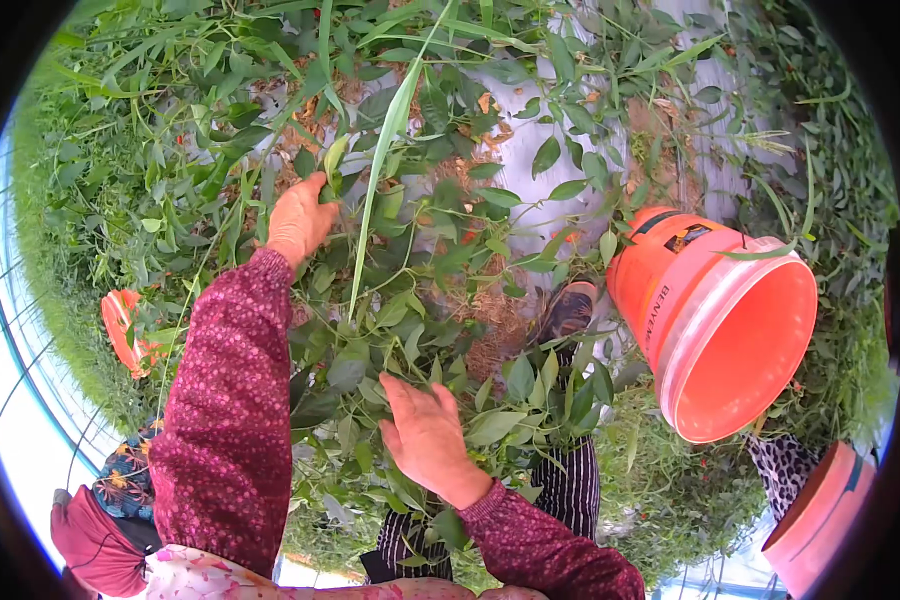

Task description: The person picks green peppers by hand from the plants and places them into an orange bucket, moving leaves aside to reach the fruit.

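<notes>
My left hand (300,218) reaches up into the leafy green plants (365,345), its fingers drawn together. Just past the fingertips is a pale yellow-green curled leaf or pod (335,160); what the fingers pinch, if anything, is hidden. Lower down, my right hand (425,438) rests against the leaves, fingers apart and nothing visible in them. A long grass blade (392,125) slants between the hands, above the foliage.
An orange-red bucket (642,290) lies tilted at the right, its mouth facing me. Another bucket (810,525) is at the lower right, near a person's patterned clothing (780,465). A person in a dark red cap (95,540) is lower left. An orange object (128,332) sits among plants; pale ground sheeting (530,205) shows between rows.
</notes>
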Demonstrator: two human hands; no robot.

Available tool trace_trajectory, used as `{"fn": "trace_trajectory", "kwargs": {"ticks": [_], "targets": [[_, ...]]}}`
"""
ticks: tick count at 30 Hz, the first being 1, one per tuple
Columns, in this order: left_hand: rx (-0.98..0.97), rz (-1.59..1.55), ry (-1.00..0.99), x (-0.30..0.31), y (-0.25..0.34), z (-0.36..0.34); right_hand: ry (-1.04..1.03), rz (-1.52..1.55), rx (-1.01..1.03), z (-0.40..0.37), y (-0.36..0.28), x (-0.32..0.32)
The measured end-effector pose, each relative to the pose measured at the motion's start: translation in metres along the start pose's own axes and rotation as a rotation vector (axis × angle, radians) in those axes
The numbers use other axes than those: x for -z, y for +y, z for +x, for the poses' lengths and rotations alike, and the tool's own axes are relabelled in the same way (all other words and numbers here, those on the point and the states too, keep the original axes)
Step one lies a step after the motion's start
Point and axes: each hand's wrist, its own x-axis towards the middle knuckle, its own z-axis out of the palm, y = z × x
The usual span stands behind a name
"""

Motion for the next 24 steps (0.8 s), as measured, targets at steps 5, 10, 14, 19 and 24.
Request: {"fn": "trace_trajectory", "kwargs": {"ticks": [5,10,14,19,24], "targets": [[0.036,-1.163,-0.105,0.029,0.008,-0.063,0.05,0.082,-0.035,0.005,-0.003,0.005],[-0.278,-0.737,0.021,0.046,0.046,-0.152,0.221,0.806,-0.214,0.017,0.012,0.011],[-0.444,-0.422,-0.022,0.032,0.054,-0.203,0.27,1.328,-0.375,0.027,0.005,0.018],[-0.336,-0.639,-0.18,0.004,0.047,-0.247,0.084,1.339,-0.412,0.027,-0.002,0.017],[0.475,-1.634,-0.373,0.02,0.051,-0.251,0.125,1.1,-0.407,0.028,0.002,0.0]]}}
